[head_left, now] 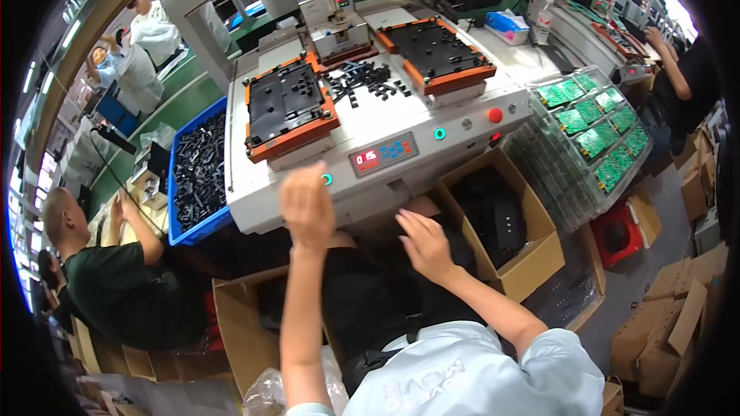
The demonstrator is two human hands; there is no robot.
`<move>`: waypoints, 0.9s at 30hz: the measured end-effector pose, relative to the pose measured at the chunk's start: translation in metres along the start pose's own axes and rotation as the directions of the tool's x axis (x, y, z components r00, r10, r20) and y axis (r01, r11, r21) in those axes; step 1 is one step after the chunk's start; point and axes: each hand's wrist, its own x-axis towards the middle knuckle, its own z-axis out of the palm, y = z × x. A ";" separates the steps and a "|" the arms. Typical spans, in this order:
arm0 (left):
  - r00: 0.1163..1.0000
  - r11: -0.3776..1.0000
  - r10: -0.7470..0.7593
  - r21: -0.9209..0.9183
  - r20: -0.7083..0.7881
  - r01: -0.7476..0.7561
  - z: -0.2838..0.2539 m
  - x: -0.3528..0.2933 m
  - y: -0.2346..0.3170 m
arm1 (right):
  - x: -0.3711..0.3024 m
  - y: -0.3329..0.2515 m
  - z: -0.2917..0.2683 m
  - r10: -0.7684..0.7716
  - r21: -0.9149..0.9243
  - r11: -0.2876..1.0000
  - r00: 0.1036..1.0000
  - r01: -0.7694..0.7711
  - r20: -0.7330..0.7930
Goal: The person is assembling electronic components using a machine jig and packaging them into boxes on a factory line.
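My left hand (308,206) is raised at the front of a white machine (470,119), its fingers curled in and nothing showing in them. It overlaps the area beside a green-lit button (327,179); whether it touches the button I cannot tell. Lower and to the right, my right hand (426,246) hovers over my lap, fingers stretched out and holding nothing. On the machine lie two orange-framed fixtures, the left one (287,104) and the right one (435,54), both bearing black panels. Small black plastic parts (366,81) are heaped between them.
A blue bin (202,177) of black parts stands left of the machine. Right of my lap sits a cardboard box (532,266) with black pieces. Clear trays hold green circuit boards (593,127) at the right. A co-worker (116,285) sits at the left.
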 end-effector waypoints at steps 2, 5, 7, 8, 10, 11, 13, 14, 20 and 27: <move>0.996 0.993 -0.035 0.112 0.087 0.025 0.002 -0.036 0.003 | -0.040 0.015 0.007 0.087 -0.098 0.992 0.993 -0.079 0.080; 0.983 0.917 -0.099 0.398 0.156 0.029 0.014 -0.062 0.006 | -0.070 0.033 0.015 0.193 -0.237 0.959 0.972 -0.157 0.135; 0.984 0.930 -0.145 0.354 0.109 0.098 0.022 -0.068 0.000 | -0.078 0.039 0.021 0.235 -0.318 0.931 0.962 -0.181 0.139; 0.984 0.932 -0.140 0.349 0.106 0.095 0.024 -0.070 -0.001 | -0.079 0.039 0.025 0.256 -0.306 0.930 0.957 -0.205 0.139; 0.986 0.916 -0.126 0.394 0.111 0.072 0.021 -0.076 -0.001 | -0.082 0.038 0.027 0.278 -0.311 0.923 0.951 -0.225 0.136; 0.988 0.917 -0.114 0.394 0.107 0.064 0.021 -0.076 -0.003 | -0.083 0.039 0.028 0.276 -0.309 0.924 0.953 -0.227 0.124; 0.988 0.908 -0.117 0.414 0.104 0.064 0.020 -0.077 -0.003 | -0.082 0.040 0.024 0.284 -0.282 0.929 0.950 -0.239 0.130; 0.986 0.903 -0.120 0.426 0.116 0.060 0.020 -0.078 -0.002 | -0.082 0.039 0.023 0.279 -0.279 0.931 0.952 -0.237 0.124; 0.990 0.922 -0.105 0.383 0.091 0.062 0.024 -0.070 0.002 | -0.079 0.042 0.021 0.283 -0.282 0.927 0.954 -0.248 0.093; 0.994 0.919 -0.093 0.388 0.061 0.062 0.027 -0.071 0.001 | -0.079 0.039 0.022 0.276 -0.274 0.930 0.957 -0.244 0.085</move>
